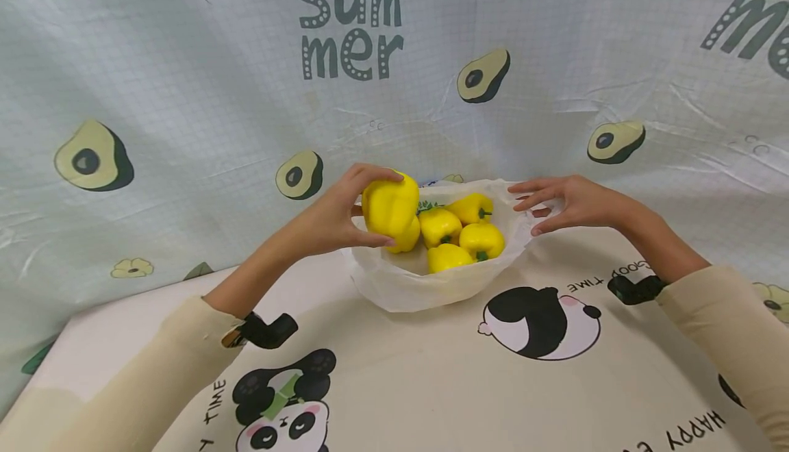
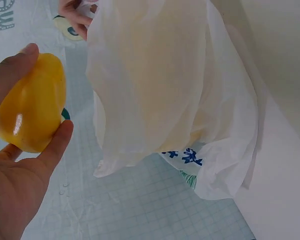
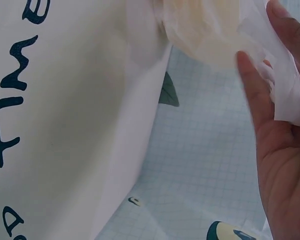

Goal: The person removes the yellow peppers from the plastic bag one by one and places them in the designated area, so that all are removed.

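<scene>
In the head view, my left hand [image 1: 335,216] grips a yellow bell pepper [image 1: 390,207] above the left rim of a white plastic bag [image 1: 401,294]. The left wrist view shows that bell pepper [image 2: 35,102] held between thumb and fingertips, apart from the bag [image 2: 150,75]. Several more yellow bell peppers [image 1: 482,240] lie inside the bag, which stands with its mouth spread. At its right rim, my right hand [image 1: 582,202] holds the bag's edge. In the right wrist view, a loose fold of the bag [image 3: 290,95] passes between the thumb and fingers.
Under the bag is a pale table covering [image 1: 419,377] printed with pandas and lettering. A light curtain-like sheet [image 1: 216,82] with avocado prints hangs right behind the bag. Black wrist mounts [image 1: 268,331] sit at both cuffs.
</scene>
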`<control>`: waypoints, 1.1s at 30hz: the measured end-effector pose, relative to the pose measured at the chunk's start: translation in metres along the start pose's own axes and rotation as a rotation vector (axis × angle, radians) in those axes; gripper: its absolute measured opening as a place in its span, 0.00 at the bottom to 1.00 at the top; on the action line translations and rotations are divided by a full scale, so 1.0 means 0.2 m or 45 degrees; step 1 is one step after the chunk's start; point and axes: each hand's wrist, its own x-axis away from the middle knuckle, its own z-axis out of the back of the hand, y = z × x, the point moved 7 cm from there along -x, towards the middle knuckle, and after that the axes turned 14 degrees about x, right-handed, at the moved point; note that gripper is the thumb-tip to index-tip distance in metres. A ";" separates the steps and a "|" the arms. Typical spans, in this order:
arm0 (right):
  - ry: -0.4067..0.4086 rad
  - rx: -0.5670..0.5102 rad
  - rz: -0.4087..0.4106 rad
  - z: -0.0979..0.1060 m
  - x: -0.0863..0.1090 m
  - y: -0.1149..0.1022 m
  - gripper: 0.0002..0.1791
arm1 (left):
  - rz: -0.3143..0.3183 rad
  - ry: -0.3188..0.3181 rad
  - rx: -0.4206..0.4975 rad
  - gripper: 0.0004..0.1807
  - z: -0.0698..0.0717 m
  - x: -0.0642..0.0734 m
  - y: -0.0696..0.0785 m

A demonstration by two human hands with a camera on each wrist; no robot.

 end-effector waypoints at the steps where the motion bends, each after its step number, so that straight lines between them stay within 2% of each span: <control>1: -0.002 -0.003 -0.008 0.00 0.00 0.00 0.27 | -0.006 0.005 -0.001 0.44 0.00 0.01 0.00; 6: -0.026 -0.007 -0.036 -0.01 0.00 0.02 0.29 | -0.015 0.023 -0.010 0.44 0.02 0.05 0.02; 11: -0.026 0.015 -0.007 -0.01 0.00 0.03 0.30 | 0.000 0.045 0.016 0.45 0.04 0.09 0.00; 18: -0.011 0.112 -0.037 0.01 0.00 0.03 0.31 | 0.004 0.097 0.074 0.46 0.08 0.16 0.00; 24: -0.012 0.183 -0.091 0.02 -0.01 0.02 0.32 | 0.033 0.123 0.049 0.47 0.11 0.23 -0.01; 29: -0.011 0.201 -0.103 0.02 -0.01 0.02 0.32 | 0.073 0.146 0.020 0.48 0.13 0.30 -0.03; 33: -0.015 0.203 -0.099 0.01 -0.02 0.02 0.32 | 0.074 0.150 0.017 0.48 0.15 0.35 -0.04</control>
